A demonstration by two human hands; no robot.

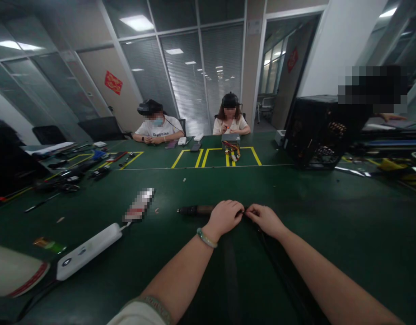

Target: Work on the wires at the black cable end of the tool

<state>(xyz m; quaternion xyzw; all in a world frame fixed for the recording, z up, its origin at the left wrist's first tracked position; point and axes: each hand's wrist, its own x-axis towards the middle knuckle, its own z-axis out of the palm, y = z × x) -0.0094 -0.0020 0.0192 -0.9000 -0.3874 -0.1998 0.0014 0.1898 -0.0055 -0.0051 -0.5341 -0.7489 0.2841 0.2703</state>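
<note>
A dark, brownish electric screwdriver lies sideways just above the green table, its narrow stepped tip pointing left. My left hand is wrapped over its rear part from above. Close beside it, my right hand has thumb and fingers pinched together at the screwdriver's back end, where the cord joins. The exact spot between those fingers is hidden. From there the black cord runs down toward me, under my right forearm.
To the left lie a white power bank, a pixelated phone, a green-and-gold battery-like cylinder and a pale cup. A black computer case stands at back right. Two people sit opposite near a power supply; tools lie far left.
</note>
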